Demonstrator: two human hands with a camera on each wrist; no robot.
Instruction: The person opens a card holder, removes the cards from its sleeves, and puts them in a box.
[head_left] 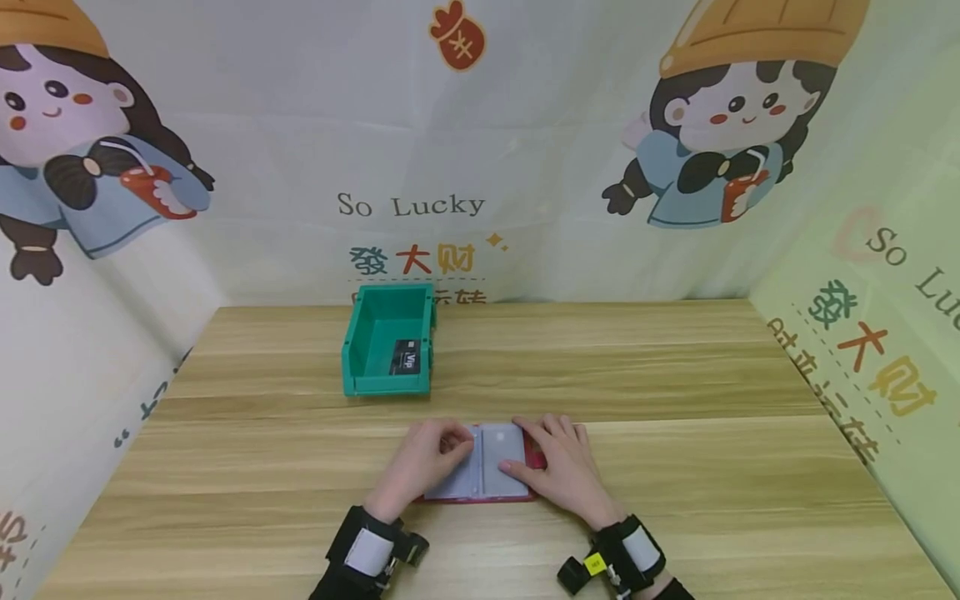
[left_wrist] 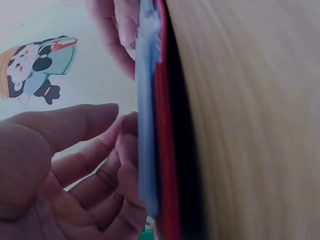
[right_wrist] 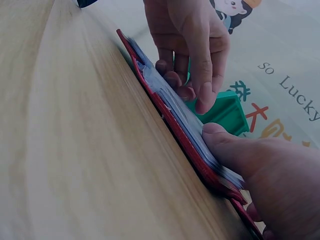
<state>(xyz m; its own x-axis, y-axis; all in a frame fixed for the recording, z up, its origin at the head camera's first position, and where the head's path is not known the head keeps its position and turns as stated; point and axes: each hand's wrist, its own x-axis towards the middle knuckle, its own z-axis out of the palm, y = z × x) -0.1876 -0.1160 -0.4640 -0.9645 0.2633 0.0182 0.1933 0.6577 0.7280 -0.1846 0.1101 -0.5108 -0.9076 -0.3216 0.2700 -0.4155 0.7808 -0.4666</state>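
A red card holder (head_left: 498, 454) lies open on the wooden table (head_left: 675, 467), its clear plastic sleeves facing up. My left hand (head_left: 423, 462) rests on the left page with bent fingertips touching the sleeves (right_wrist: 172, 102); its thumb (left_wrist: 75, 125) stands apart, and nothing is pinched. My right hand (head_left: 562, 471) lies flat on the right side, and its thumb (right_wrist: 240, 155) presses down on the sleeve stack. In the left wrist view the holder's red cover (left_wrist: 165, 150) shows edge-on against the table.
A green open bin (head_left: 367, 342) stands behind the holder, left of centre, with a black VIP card (head_left: 405, 357) inside. Printed cartoon backdrop walls (head_left: 480, 167) close in the table on three sides. Bare wood stretches to the left and right of my hands.
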